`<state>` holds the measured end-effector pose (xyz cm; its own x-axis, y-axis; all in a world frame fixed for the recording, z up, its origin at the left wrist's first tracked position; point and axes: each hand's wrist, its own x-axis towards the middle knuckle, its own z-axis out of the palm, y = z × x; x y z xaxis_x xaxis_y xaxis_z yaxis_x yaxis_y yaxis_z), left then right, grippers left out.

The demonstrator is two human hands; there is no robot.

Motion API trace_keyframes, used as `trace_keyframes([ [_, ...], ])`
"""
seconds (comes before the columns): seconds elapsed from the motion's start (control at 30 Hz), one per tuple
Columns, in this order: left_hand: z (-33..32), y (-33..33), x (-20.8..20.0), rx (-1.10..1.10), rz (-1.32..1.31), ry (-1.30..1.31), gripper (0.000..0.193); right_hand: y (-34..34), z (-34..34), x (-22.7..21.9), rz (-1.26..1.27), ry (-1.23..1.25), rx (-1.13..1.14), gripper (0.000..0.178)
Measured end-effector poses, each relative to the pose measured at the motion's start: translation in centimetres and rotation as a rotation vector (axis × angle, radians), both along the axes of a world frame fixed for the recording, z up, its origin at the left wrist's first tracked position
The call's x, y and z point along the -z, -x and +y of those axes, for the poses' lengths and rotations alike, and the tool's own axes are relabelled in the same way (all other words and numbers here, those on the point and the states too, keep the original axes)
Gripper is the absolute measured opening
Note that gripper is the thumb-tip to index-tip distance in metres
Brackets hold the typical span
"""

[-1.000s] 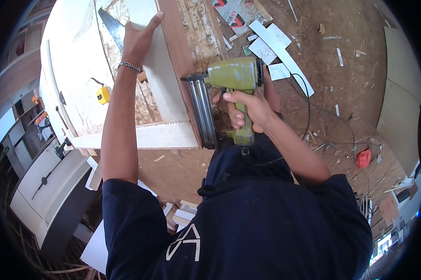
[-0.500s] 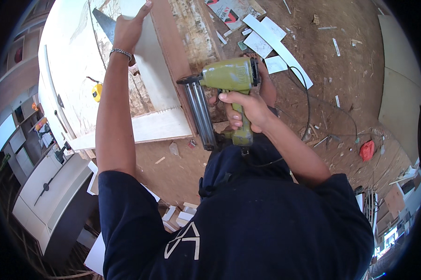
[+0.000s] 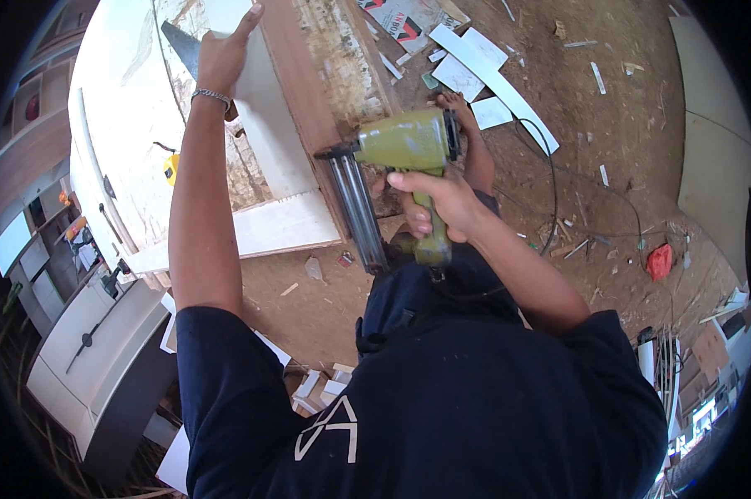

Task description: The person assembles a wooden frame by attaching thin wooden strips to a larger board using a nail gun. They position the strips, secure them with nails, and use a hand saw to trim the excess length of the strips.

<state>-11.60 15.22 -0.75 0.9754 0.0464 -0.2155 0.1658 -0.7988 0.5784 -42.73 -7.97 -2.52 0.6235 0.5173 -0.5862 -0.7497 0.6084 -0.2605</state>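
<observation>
My right hand (image 3: 442, 204) is closed round the handle of a green nail gun (image 3: 404, 140), with its thumb along the top of the grip. The gun's nose lies at the brown edge of a plank (image 3: 296, 79), and its silver magazine slants toward my lap. My left hand (image 3: 224, 62) rests by a white board (image 3: 267, 112) beside that plank, thumb stretched out and its other fingers partly hidden. Just left of it lies a grey tapered metal blade (image 3: 182, 48), like a handsaw's. A shorter white board (image 3: 284, 223) meets the plank at a corner.
A yellow tape measure (image 3: 171, 169) lies on the worn white work surface (image 3: 126, 108). White offcuts (image 3: 496, 79) and a red bag (image 3: 659, 262) litter the brown floor. A dark air hose (image 3: 552, 195) trails right of the gun. My bare foot (image 3: 467, 125) is behind the gun.
The nail gun has shifted slightly toward me along the plank's edge, and more of my foot shows behind it. My left hand stays almost where it was.
</observation>
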Motion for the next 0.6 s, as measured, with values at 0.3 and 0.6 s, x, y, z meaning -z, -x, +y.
trace_keyframes([
  [0.3,0.5,-0.6,0.5,0.066,-0.044,-0.058,0.074,3.4,0.2,0.0,-0.011,0.015,-0.011,0.029],
  [0.6,0.2,-0.6,0.8,0.069,-0.061,-0.086,0.073,4.1,0.7,0.2,-0.038,0.022,0.024,0.029],
])
